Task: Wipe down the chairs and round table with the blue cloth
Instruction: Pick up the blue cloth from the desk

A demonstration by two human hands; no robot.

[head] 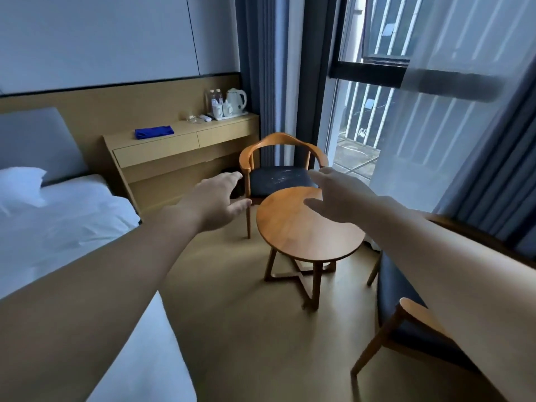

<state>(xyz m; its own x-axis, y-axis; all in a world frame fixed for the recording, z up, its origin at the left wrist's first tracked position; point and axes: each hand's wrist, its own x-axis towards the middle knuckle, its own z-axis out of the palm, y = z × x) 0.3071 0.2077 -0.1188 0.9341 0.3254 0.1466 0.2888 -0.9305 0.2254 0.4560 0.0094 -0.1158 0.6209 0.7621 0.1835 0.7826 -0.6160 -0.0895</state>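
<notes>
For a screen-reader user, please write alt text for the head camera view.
The left hand and right hand, both open and empty, reach toward a round wooden table between a far armchair and a near armchair. The blue cloth lies folded on the desk beside the bed, near a white kettle.

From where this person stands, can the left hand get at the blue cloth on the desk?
Probably not yet. The left hand is open and empty, but the blue cloth lies farther back on the desk. Nothing blocks the way, so a step forward should do.
</notes>
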